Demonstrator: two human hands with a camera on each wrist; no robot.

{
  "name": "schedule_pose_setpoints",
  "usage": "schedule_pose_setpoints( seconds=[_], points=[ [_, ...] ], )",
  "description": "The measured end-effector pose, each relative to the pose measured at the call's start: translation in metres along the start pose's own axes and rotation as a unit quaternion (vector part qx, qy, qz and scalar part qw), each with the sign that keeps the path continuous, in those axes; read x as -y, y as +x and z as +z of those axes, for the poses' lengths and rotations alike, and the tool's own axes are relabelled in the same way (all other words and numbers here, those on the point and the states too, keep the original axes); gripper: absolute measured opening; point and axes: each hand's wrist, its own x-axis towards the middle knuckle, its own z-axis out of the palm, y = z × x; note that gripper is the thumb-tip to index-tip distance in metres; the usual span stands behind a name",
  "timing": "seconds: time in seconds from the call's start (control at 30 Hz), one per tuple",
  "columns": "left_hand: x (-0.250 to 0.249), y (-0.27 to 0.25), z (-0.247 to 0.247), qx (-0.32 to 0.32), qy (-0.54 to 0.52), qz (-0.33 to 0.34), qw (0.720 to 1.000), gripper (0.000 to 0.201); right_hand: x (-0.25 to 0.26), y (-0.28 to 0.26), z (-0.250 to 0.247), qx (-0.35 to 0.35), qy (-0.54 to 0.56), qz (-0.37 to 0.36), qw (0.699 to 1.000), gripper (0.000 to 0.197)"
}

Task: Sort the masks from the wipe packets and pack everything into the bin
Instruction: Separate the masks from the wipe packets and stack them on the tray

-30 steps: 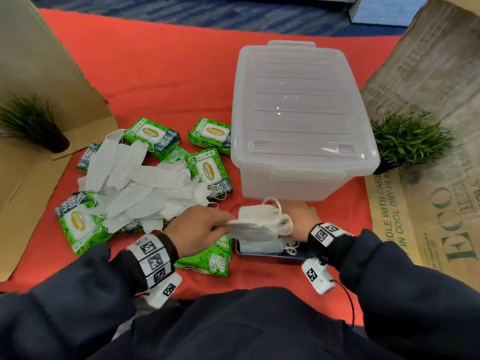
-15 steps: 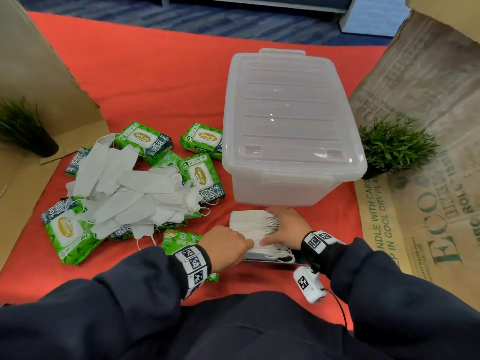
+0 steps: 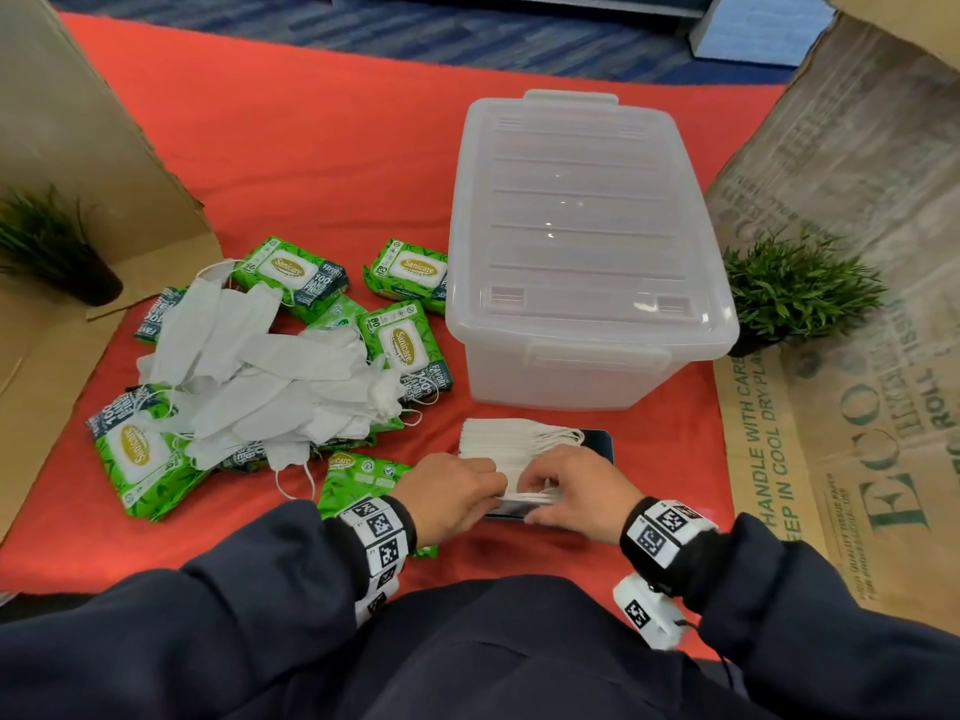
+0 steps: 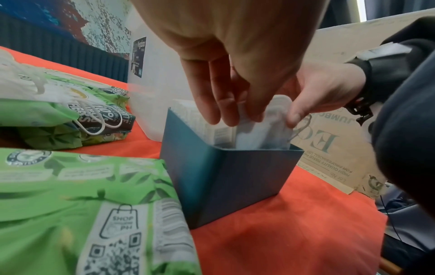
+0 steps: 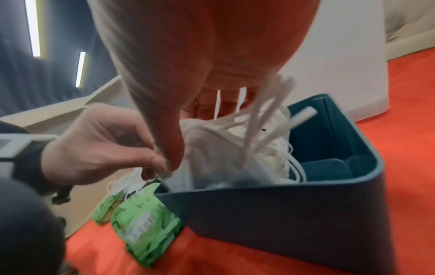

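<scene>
We are working just in front of the bin [image 3: 571,376], where our left hand [image 3: 452,493] and right hand [image 3: 571,493] are meeting over the near end of the stack of masks [image 3: 506,441]. A second ago we were holding one folded mask up in the air; now it is sitting down among the others, so the sorted stack is growing by one. The left fingers [image 4: 212,104] are lying close together and, with the thumb, pinching the stack's near edge, while the right thumb [image 4: 294,119] and fingers are pinching the same end from the other side, with ear loops trailing past them. The stack is standing in a small blue box [image 4: 226,178] that is almost touching the bin's front wall. Front-left of the bin, one wipe packet [image 3: 363,475] is lying beside our left wrist. Farther out on the bin's left, the loose masks [image 3: 270,387] are lying tangled over more wipe packets [image 3: 402,345], so we are judging the sorting far from finished. The bin's lid [image 3: 576,200] is sitting on, so nothing is going in yet.
</scene>
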Motion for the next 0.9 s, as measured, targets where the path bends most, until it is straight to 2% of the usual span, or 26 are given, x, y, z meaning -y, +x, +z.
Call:
schedule_pose_setpoints(
  seconds=[0.07,0.17,0.3,0.4,0.47,0.57,0.67,0.73,0.77,0.83,0.87,0.9],
  points=[
    [0.002,0.0,-0.001,0.008,-0.001,0.0,1.0,0.017,-0.004,-0.001,-0.001,-0.006,-0.022,0.023,0.999,0.02],
    [0.006,-0.002,0.002,0.04,0.013,0.014,0.999,0.013,-0.014,-0.009,-0.012,0.023,-0.033,0.087,0.995,0.008],
    [0.016,-0.009,0.0,0.081,0.037,0.015,0.996,0.015,-0.042,-0.029,-0.032,0.064,0.043,0.151,0.985,0.009],
    [0.014,-0.006,-0.005,0.083,0.028,0.001,0.996,0.007,-0.056,-0.037,-0.031,0.033,0.078,0.169,0.982,0.013],
    [0.008,-0.002,-0.003,0.094,0.036,0.001,0.995,0.011,-0.056,-0.037,-0.022,0.012,0.071,0.176,0.982,0.014],
    [0.003,0.003,0.001,0.151,0.078,-0.003,0.985,0.006,-0.048,-0.035,-0.01,-0.01,0.049,0.18,0.982,0.013],
    [0.004,0.004,-0.003,0.182,0.101,-0.008,0.978,0.016,-0.045,-0.035,-0.005,-0.089,0.108,0.204,0.969,0.018],
    [0.008,0.002,-0.003,0.174,0.114,-0.007,0.978,0.014,-0.044,-0.031,-0.004,-0.158,0.218,0.245,0.931,0.018],
    [0.009,0.0,-0.002,0.174,0.118,-0.01,0.978,0.01,-0.042,-0.027,-0.005,-0.175,0.308,0.276,0.893,0.022],
    [0.01,0.0,-0.005,0.179,0.104,-0.036,0.978,0.005,-0.033,-0.019,-0.008,-0.181,0.486,0.326,0.79,0.028],
    [0.011,0.001,-0.009,0.194,0.083,-0.058,0.976,0.008,-0.028,-0.016,-0.012,-0.176,0.537,0.341,0.751,0.028],
    [0.013,0.002,-0.015,0.196,0.05,-0.086,0.976,0.009,-0.025,-0.012,-0.015,-0.17,0.56,0.353,0.73,0.027]
  ],
)
